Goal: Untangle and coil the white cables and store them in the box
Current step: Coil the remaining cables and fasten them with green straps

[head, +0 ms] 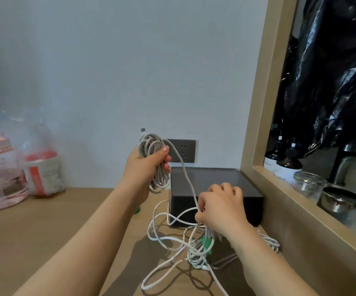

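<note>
The job is looking about halfway done. The left hand is gripping a coil of white cable, holding it up in the air at about 10 o'clock from the box. The coil is standing tall, its long side running from 12 to 6 o'clock, with a plug poking out at 12. One strand is running down toward 5 o'clock to the right hand, which is pinching it in front of the box. A loose tangle with a green tie is lying on the table at 6 o'clock from the box. No cable is showing in the box, so more coiling and all the storing are waiting.
</note>
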A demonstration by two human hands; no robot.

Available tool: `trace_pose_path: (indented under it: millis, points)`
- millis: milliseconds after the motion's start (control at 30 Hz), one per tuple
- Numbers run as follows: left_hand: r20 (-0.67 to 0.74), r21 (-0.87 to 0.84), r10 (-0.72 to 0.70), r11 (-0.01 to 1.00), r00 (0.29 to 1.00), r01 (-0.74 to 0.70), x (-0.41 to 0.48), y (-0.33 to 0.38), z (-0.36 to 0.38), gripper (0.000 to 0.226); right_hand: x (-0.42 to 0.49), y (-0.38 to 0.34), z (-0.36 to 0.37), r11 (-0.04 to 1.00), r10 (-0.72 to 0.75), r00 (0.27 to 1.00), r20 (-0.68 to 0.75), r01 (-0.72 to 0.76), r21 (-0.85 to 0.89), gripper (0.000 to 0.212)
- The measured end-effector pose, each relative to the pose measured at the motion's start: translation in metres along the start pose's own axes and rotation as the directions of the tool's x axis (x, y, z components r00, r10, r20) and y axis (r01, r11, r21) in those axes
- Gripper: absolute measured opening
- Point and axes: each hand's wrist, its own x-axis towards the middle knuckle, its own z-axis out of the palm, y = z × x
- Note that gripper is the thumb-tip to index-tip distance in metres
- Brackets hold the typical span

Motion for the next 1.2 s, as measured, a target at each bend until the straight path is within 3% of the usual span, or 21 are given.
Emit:
trace_pose_path:
  millis: [67, 167, 267, 333, 367, 533, 667, 733, 800, 933, 1000, 1200]
  points:
    - [0.017, -0.036, 0.025, 0.999, 1.0, -0.024, -0.001, 0.013, 0.008, 0.003, 0.008, -0.001, -0.009, 0.999, 0.023, 1.0, 0.019, -0.024, 0.023, 0.012]
    - [0.031, -0.06, 0.061, 0.996, 0.998, -0.059, -0.002, 0.029, 0.015, 0.004, 0.021, 0.003, -0.024, 0.937, 0.066, 0.994, 0.092, -0.094, 0.337, 0.02]
    - [0.055, 0.03, 0.089, 0.995, 0.995, -0.09, -0.003, 0.041, 0.017, 0.004, 0.033, 0.008, -0.045, 0.707, 0.164, 0.986, 0.014, -0.128, 0.695, 0.023]
    - [0.055, 0.075, 0.09, 0.993, 0.994, -0.094, -0.004, 0.045, 0.018, 0.006, 0.04, 0.009, -0.064, 0.554, 0.231, 0.972, -0.035, -0.102, 0.826, 0.02]
    - [0.055, 0.093, 0.093, 0.991, 0.994, -0.097, -0.005, 0.047, 0.018, 0.007, 0.042, 0.009, -0.073, 0.528, 0.242, 0.968, -0.062, -0.078, 0.846, 0.02]
    - [0.042, 0.169, 0.103, 0.98, 0.994, -0.109, -0.008, 0.049, 0.013, 0.006, 0.039, 0.01, -0.101, 0.784, 0.154, 0.936, -0.317, 0.08, 0.615, 0.02]
    - [0.004, 0.208, 0.082, 0.975, 0.997, -0.081, -0.009, 0.046, 0.007, 0.007, 0.024, 0.022, -0.095, 0.931, 0.095, 0.912, -0.399, 0.06, 0.359, 0.014]
    - [0.002, 0.231, 0.072, 0.97, 0.997, -0.071, -0.011, 0.041, 0.007, 0.006, 0.019, 0.025, -0.092, 0.843, 0.151, 0.899, -0.412, 0.101, 0.529, 0.014]
    - [0.01, 0.254, 0.072, 0.965, 0.997, -0.072, -0.014, 0.034, 0.011, 0.006, 0.019, 0.022, -0.091, 0.67, 0.234, 0.901, -0.366, 0.123, 0.732, 0.014]
    - [-0.008, 0.242, 0.055, 0.969, 0.998, -0.052, -0.019, 0.026, 0.014, 0.008, 0.023, 0.013, -0.094, 0.575, 0.205, 0.917, -0.342, 0.169, 0.8, 0.023]
    - [-0.022, 0.244, 0.055, 0.969, 0.998, -0.048, -0.019, 0.023, 0.014, 0.01, 0.023, 0.012, -0.096, 0.455, 0.268, 0.914, -0.305, 0.159, 0.876, 0.024]
    - [-0.071, 0.211, 0.051, 0.977, 0.996, -0.035, -0.024, 0.012, 0.012, 0.017, 0.007, -0.003, -0.076, 0.112, 0.269, 0.961, -0.069, 0.04, 0.993, 0.026]
